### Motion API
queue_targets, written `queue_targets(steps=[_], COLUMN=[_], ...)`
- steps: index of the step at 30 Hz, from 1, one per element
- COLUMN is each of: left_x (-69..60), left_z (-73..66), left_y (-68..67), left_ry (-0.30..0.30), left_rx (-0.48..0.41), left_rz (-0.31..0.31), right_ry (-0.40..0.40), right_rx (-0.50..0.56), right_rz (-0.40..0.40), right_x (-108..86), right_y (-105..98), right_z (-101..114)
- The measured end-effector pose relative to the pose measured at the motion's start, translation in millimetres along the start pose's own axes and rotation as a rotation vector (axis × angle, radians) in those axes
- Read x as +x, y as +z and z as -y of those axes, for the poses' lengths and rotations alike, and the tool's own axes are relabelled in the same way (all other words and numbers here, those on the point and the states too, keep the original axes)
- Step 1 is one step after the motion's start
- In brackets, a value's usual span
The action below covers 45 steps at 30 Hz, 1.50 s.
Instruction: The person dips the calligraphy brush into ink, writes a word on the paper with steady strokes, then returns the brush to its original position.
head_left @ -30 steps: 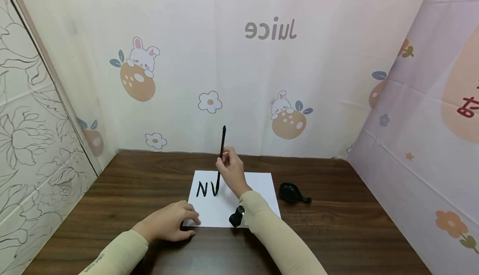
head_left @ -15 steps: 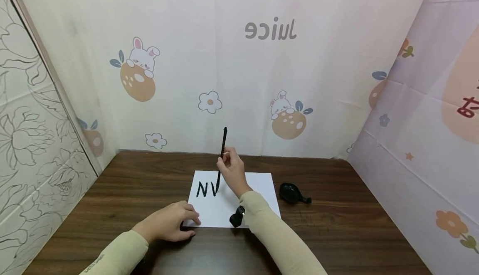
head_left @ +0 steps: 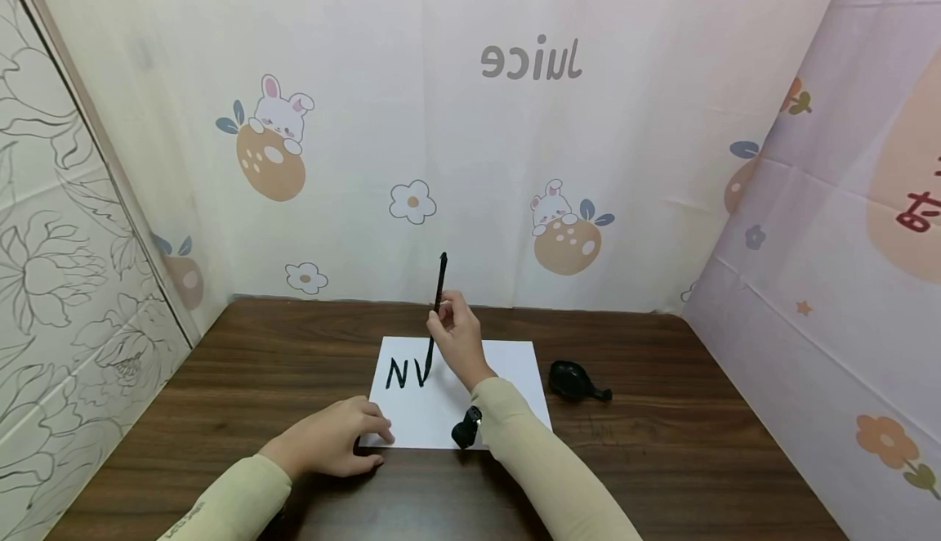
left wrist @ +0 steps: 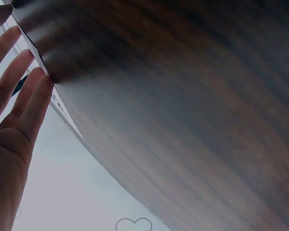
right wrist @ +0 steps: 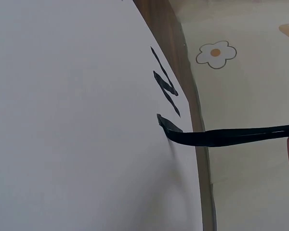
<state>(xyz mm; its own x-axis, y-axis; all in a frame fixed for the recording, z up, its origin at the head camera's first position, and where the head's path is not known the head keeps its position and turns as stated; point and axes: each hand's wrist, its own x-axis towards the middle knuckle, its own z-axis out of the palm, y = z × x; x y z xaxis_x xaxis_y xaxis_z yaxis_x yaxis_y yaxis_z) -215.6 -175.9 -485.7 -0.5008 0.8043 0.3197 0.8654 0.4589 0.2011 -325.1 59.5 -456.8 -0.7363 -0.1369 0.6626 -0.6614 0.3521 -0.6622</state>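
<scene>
My right hand (head_left: 459, 341) pinches a black writing brush (head_left: 440, 279) by its handle, holding it nearly upright. In the right wrist view the inky bristles of the brush (right wrist: 188, 138) touch the white paper (right wrist: 77, 120) and bend there. On the paper (head_left: 412, 422) stand a black letter N (head_left: 396, 373) and, right of it, strokes shaped like a V (head_left: 420, 372), partly covered by the brush tip. My left hand (head_left: 338, 435) rests at the paper's lower left corner with fingers spread. The left wrist view shows the fingers of the left hand (left wrist: 19, 110) extended along the paper's edge.
A small black ink dish (head_left: 569, 379) with a short handle lies right of the paper on the brown wooden table (head_left: 662, 443). A patterned curtain (head_left: 470, 140) hangs behind the table. A black wrist camera (head_left: 466, 428) sits on the right wrist over the paper.
The brush has shifted slightly to the right, its tip rising a little from the bottom of the V-shaped strokes. The left hand stays where it was.
</scene>
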Motion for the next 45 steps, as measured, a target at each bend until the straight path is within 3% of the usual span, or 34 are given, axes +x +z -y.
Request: queue_targets(steps=[12, 28, 45], left_x=[-0.4, -0.1, 0.3], left_z=[-0.2, -0.5, -0.1], left_y=[0.1, 0.0, -0.4], left_ry=[-0.006, 0.006, -0.003], left_rx=[0.001, 0.005, 0.007], left_rz=[-0.005, -0.005, 0.011], right_ry=[-0.009, 0.044, 0.027], right_rx=[-0.018, -0.026, -0.025], right_rz=[-0.013, -0.028, -0.074], right_x=[0.8, 0.8, 1.0], right_y=[0.8, -0.6, -0.8], right_z=[-2.9, -4.6, -6.3])
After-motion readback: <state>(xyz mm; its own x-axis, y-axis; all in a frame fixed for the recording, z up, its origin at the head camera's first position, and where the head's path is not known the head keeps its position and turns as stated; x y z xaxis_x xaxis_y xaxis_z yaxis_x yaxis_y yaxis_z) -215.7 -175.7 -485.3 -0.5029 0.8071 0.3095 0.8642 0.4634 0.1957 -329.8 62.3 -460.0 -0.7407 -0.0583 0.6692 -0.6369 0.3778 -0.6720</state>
